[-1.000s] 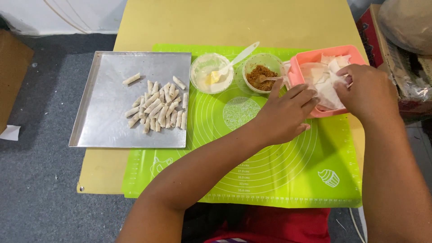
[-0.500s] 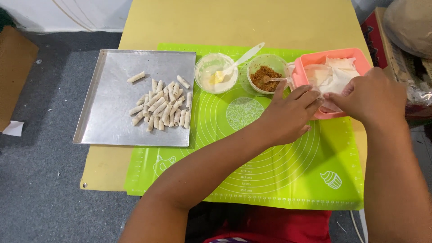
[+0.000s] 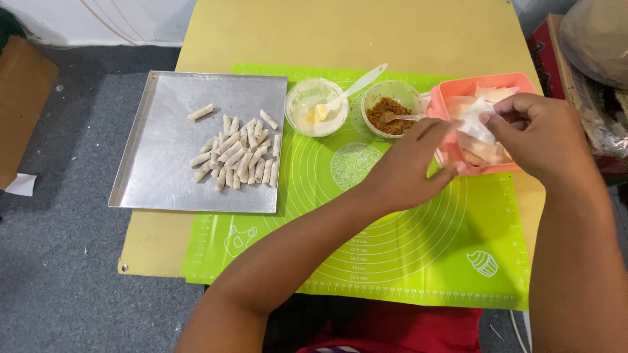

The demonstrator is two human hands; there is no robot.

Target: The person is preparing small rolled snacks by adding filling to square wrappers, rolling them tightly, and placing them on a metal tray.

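Note:
My right hand [image 3: 540,134] pinches a thin white pastry wrapper [image 3: 476,117] over a pink rectangular container [image 3: 458,87] that holds more wrappers. My left hand [image 3: 409,167] rests against the container's left wall, fingers curled on its edge. To the left of the container stand a clear cup of brown filling [image 3: 391,108] with a small spoon in it, and a clear cup of pale yellow paste [image 3: 315,106] with a white spoon. All of these sit on a green silicone baking mat [image 3: 392,248].
A metal baking tray [image 3: 163,176] at the left carries several small rolled pastries [image 3: 239,157]. The mat lies on a yellow table [image 3: 340,33]. Grey carpet lies to the left, with a cardboard box [image 3: 19,98]; bags stand at the far right.
My right hand has drawn back toward me, lifting a wrapper out of the pink container. My left hand has shifted onto the container's left edge.

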